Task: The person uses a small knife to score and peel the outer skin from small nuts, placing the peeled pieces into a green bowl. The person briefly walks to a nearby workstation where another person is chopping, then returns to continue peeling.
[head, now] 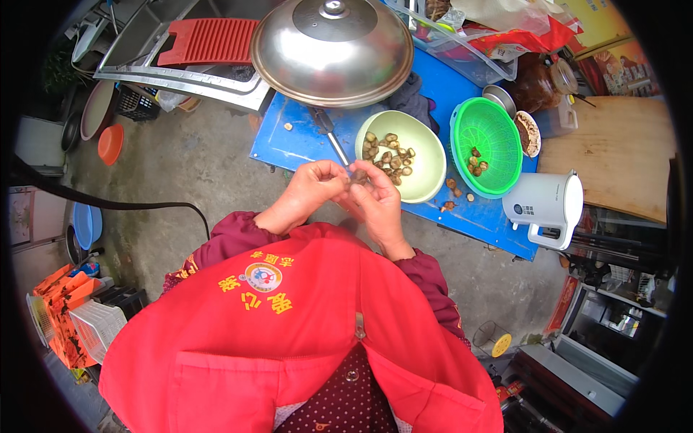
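Observation:
Both hands meet in front of my chest, at the near edge of a blue table. My right hand [381, 208] holds a small brown roundish piece [358, 177], perhaps a mushroom or a nut, between thumb and fingers. My left hand [311, 189] pinches at its left side; whether it grips a part of it is too small to tell. Just beyond, a pale green bowl [427, 176] holds several brown and cream pieces. To its right, a green plastic colander [492, 135] has a few similar pieces in it. Brown scraps [448, 206] lie between them.
A large domed metal lid [335, 65] stands at the back, with a dark handle [335, 143] below it. A red ridged board [211, 42] lies over the steel sink [178, 81]. A white electric kettle [541, 205] is at the right, beside a wooden board [612, 157].

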Demonstrator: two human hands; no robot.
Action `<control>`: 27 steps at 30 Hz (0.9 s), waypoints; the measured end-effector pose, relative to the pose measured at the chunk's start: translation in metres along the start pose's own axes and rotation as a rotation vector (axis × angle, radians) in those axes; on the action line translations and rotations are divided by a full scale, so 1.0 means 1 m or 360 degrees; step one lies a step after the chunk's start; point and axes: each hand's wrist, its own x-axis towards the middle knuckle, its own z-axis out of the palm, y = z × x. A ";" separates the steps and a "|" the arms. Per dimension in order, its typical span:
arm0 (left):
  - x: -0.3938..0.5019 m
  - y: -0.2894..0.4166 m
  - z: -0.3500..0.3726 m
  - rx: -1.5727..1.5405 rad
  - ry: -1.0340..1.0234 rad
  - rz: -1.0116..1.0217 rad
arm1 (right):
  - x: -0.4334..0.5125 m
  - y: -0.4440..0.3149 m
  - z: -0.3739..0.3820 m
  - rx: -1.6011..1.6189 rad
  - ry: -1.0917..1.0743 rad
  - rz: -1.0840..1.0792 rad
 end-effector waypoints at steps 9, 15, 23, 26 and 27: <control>0.000 0.009 -0.016 0.0033 -0.0006 0.0056 | 0.003 0.003 0.005 0.0139 0.0003 0.0117; 0.002 0.002 -0.021 0.0431 0.0068 0.0327 | 0.004 0.010 0.012 0.0105 0.0008 0.0126; 0.006 -0.001 -0.033 0.0506 0.0008 0.0223 | 0.003 0.019 0.024 -0.0121 -0.0005 -0.0063; 0.005 -0.001 -0.037 0.0573 0.0067 0.0199 | 0.002 0.020 0.027 -0.0156 -0.0022 -0.0072; 0.005 -0.002 -0.038 0.0572 0.0069 0.0187 | 0.002 0.020 0.028 -0.0171 -0.0027 -0.0088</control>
